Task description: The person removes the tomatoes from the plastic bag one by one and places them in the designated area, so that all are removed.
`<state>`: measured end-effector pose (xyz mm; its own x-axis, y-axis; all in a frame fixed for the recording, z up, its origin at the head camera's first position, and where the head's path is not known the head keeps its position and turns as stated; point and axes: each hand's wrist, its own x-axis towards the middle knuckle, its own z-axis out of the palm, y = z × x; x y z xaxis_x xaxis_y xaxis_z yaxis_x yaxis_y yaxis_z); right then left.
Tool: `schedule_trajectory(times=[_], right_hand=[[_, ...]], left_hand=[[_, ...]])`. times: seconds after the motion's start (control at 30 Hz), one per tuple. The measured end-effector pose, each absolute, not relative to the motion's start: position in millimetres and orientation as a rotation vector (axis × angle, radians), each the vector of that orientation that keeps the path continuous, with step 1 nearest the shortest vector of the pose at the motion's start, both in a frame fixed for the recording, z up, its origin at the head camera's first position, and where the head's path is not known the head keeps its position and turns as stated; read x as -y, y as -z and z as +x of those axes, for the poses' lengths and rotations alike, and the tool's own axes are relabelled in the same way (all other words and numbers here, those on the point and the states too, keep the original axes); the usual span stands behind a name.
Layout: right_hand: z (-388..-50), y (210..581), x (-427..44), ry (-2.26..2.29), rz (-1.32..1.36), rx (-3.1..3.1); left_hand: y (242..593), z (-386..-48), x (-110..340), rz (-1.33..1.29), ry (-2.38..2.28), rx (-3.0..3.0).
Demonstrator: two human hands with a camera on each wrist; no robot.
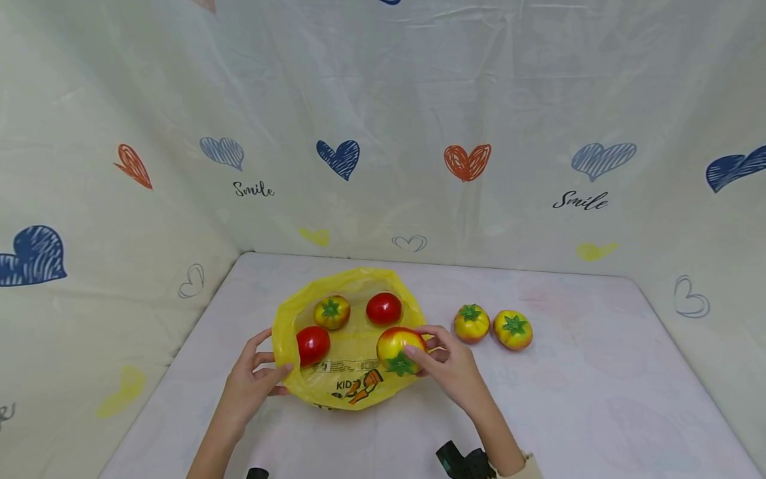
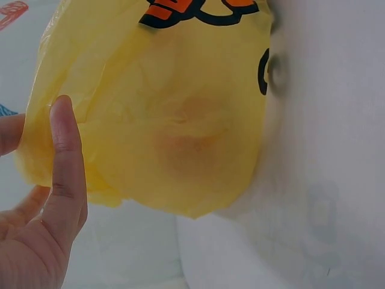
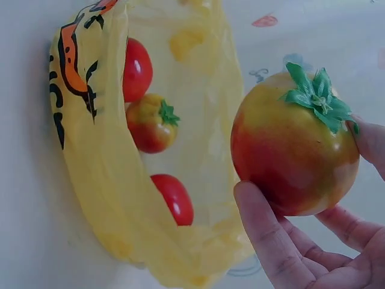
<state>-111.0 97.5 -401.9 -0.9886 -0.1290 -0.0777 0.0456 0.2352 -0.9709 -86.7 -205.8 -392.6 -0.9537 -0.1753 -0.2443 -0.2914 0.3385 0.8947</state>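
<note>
A yellow plastic bag [image 1: 350, 392] with a printed picture lies on the table, its mouth spread wide. At its left rim my left hand [image 1: 254, 376] pinches the plastic between thumb and fingers. Over the bag's right side, my right hand [image 1: 449, 362] grips a red-and-yellow tomato [image 3: 295, 144] with a green leafy top. Inside the bag are a red tomato [image 1: 313, 346] at the left, another red tomato [image 1: 384, 309] at the back right, and a smaller yellow-red tomato [image 1: 332, 313] with a green top. Through the plastic in the left wrist view, a round shape shows dimly.
Two more yellow-red tomatoes, a left one [image 1: 471, 324] and a right one [image 1: 512, 330], sit side by side on the table [image 1: 598, 399], right of the bag. A heart-printed sheet [image 1: 407, 100] hangs behind and beside the table. Dark device parts [image 1: 463, 460] show near the right forearm.
</note>
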Motion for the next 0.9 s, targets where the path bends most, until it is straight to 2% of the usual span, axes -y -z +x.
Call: schedule_trajectory(times=[0.27,0.9], right_hand=[[-101.5,407.4,-110.9,1.949,0.133,-2.311],[-93.3,434.2,-153.3,2.055,0.443,-2.295]], left_hand=[[393.2,-86.9,206.1,-0.445,-1.679,-2.485],[392.5,-86.3,205.1,-0.441,-1.671,-2.483]])
